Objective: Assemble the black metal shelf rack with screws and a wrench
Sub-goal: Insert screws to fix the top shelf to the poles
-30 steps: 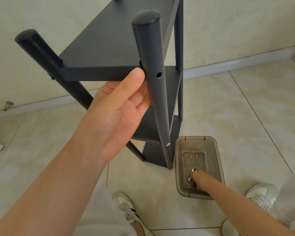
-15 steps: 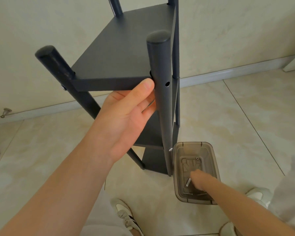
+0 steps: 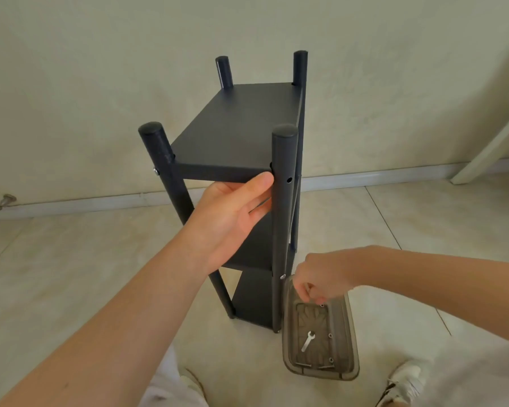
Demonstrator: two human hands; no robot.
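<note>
Two hands were engaged: the rack point(image 3: 241, 133) was gripped by the left hand point(image 3: 232, 212); the right hand point(image 3: 321, 277) was pinched shut above the tray point(image 3: 351, 342), its contents indiscernible.

A plain cream wall point(image 3: 100, 69) meets a pale marbled tile floor point(image 3: 56, 274) along a white baseboard point(image 3: 379, 176); soft, even light fills the room.
</note>
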